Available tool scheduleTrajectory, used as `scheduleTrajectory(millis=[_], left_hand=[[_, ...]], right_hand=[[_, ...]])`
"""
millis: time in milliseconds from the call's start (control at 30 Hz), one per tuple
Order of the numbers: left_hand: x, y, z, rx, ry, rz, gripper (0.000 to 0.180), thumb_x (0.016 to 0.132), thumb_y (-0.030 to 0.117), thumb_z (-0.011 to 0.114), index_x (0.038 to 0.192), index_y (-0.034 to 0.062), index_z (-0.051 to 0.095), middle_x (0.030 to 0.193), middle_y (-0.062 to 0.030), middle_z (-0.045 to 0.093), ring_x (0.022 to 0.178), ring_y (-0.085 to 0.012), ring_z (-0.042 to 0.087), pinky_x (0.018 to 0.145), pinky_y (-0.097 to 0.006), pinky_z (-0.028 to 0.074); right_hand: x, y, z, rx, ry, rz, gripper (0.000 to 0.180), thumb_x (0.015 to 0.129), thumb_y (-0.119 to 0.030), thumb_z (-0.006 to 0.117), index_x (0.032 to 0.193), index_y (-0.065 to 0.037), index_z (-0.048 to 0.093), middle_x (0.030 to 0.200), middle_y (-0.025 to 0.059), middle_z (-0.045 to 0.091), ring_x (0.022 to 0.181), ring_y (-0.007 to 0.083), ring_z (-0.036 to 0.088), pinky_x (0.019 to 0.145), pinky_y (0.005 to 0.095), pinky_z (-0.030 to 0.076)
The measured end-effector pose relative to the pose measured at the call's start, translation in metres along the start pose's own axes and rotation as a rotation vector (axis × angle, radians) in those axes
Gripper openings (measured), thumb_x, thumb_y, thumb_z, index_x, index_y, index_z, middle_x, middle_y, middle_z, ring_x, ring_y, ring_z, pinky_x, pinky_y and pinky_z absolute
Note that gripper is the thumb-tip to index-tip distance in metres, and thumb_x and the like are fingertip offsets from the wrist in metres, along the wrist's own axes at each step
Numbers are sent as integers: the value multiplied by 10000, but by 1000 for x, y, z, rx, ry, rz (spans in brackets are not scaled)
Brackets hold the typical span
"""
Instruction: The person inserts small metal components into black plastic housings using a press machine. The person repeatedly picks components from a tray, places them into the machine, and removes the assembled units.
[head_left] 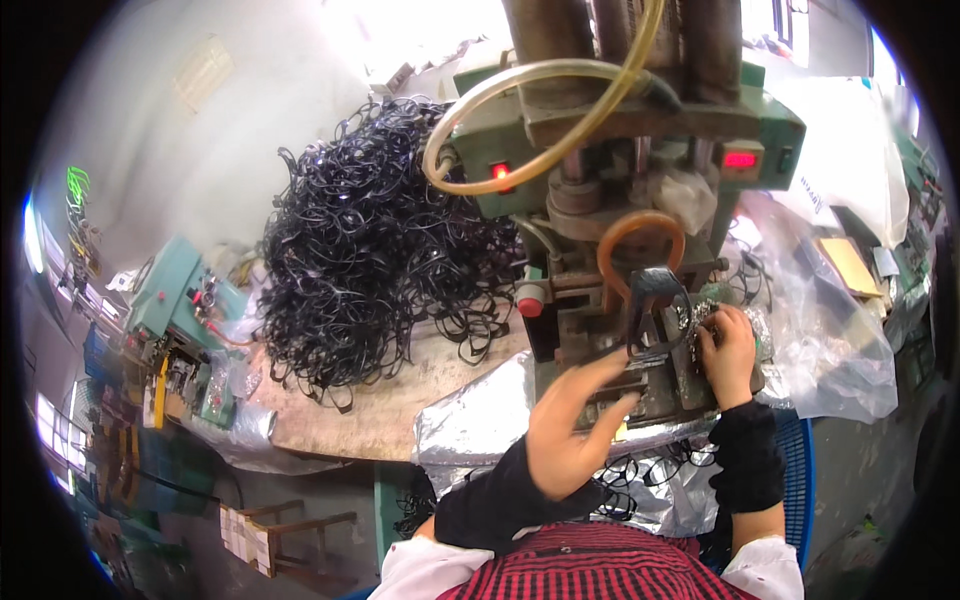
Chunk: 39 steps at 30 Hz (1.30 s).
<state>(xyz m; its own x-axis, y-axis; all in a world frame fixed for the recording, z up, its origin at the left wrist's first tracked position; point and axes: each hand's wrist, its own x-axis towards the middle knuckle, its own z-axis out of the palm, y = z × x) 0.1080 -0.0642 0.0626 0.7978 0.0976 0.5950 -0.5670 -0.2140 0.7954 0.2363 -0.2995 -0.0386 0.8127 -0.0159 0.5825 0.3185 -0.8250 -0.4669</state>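
Note:
A black plastic loop-shaped part (655, 288) stands tilted at the front of a green press (640, 120), above its metal bed. My left hand (570, 430) reaches in from below, thumb and fingers apart. Its longest fingertips come up to the lower end of the loop; whether they touch it I cannot tell. On the right side of the bed, my right hand (730, 350) has its fingers bent and drawn together over small shiny bits (705, 318). What is between those fingertips, if anything, is hidden. Both wrists wear black sleeve cuffs.
A large tangled heap of black plastic loops (370, 250) covers the table's left side. The press has a red button (530, 300) and a hanging clear hose (440, 140). Foil (475, 410) lines the front edge. A clear plastic bag (830, 340) lies at right, above a blue basket (797, 470).

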Motion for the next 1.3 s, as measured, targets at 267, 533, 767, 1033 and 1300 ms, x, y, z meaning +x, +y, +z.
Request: scheduleTrajectory(millis=[267, 533, 767, 1033, 1300], left_hand=[[19, -111, -148, -177, 823, -238, 253, 973, 126, 579, 1199, 15, 548, 1128, -71, 595, 1004, -140, 571, 923, -337, 472], [62, -208, -127, 983, 349, -612, 381, 924, 408, 553, 919, 43, 659, 903, -238, 666, 864, -463, 616, 743, -516, 483], [-10, -198, -134, 890, 57, -491, 307, 968, 312, 549, 900, 36, 666, 859, -215, 656, 792, -414, 619, 711, -462, 491], [35, -119, -112, 138, 381, -286, 527, 840, -27, 725, 1285, 46, 452, 712, 15, 570, 547, -39, 462, 490, -171, 338], [-8, -135, -89, -271, 416, -389, 146, 1012, 160, 532, 1099, 51, 577, 896, -33, 594, 751, -130, 582, 664, -242, 465]], right_hand=[[1, -15, -14, 141, 131, 45, 100, 875, -94, 627, 901, -1, 656, 897, 148, 671, 834, 322, 641, 753, 372, 494], [28, -7, 4, 120, 38, 143, 138, 879, -120, 602, 909, 13, 589, 781, 180, 608, 753, 321, 612, 682, 355, 468], [-38, -11, -46, 244, 132, 212, 117, 893, -41, 617, 963, 25, 684, 864, 95, 670, 812, 192, 626, 752, 294, 468], [-23, -56, -70, 682, -62, 300, 146, 846, -13, 675, 983, 16, 714, 899, 96, 722, 817, 147, 660, 749, 260, 505], [1, -120, -20, 1059, -105, 199, 323, 872, 3, 628, 1190, 25, 573, 1047, 126, 687, 950, 185, 670, 848, 297, 512]])
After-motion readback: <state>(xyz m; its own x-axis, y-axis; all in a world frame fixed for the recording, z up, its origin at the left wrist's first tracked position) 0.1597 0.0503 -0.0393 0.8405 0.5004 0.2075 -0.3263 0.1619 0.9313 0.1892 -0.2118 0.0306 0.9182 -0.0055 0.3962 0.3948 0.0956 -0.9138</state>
